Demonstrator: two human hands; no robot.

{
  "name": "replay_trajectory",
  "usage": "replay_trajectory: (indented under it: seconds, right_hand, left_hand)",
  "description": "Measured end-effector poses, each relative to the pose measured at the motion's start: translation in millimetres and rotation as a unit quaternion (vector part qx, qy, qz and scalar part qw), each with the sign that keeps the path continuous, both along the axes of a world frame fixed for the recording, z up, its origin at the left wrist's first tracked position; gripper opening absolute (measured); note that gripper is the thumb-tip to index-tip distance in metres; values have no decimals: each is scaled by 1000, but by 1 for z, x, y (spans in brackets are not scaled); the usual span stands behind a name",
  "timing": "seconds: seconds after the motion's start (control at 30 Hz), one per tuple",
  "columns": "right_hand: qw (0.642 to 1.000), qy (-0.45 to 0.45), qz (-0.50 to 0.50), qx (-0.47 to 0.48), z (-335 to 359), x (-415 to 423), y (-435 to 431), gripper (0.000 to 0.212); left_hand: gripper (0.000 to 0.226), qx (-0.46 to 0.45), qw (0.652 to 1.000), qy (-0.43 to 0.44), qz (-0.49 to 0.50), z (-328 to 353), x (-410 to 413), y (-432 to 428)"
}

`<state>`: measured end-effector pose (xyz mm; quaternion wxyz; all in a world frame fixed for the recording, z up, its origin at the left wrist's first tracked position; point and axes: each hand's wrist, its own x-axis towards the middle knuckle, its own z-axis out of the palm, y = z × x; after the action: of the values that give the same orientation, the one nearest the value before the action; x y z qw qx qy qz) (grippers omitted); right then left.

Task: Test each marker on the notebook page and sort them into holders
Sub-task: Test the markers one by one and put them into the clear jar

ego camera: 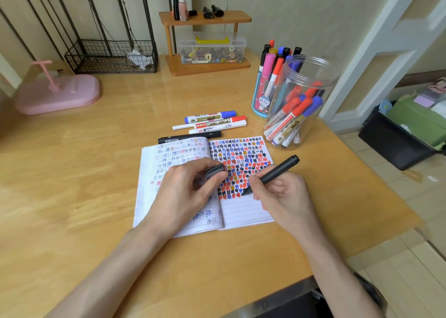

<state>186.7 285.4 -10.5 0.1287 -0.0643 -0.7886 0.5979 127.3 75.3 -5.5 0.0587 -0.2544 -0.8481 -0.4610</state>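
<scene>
You have one view only, from your head: it looks forward and steeply down over the counter (pixel 84 197), close above the notebook (pixel 243 211), the wall (pixel 289 15) at the frame's top, floor (pixel 410 197) at right.

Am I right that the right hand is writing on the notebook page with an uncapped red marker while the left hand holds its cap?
Not quite: the marker in the right hand is a black marker, not red. The head view shows its tip on the lined open notebook, and the left hand does hold the black cap.
</scene>
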Motion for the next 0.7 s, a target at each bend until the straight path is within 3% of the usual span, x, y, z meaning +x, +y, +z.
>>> replay_trajectory:
  seconds: [0.5,0.7]
  right_hand:
    - [1000,-3,5,5,-1,-1,1,13]
    - [993,62,-14,-101,6,2,6,11]
  left_hand:
    - [29,-38,999,33,-11,-2,-2,-1]
    - [24,-1,1000,3,-11,0,-2,-2]
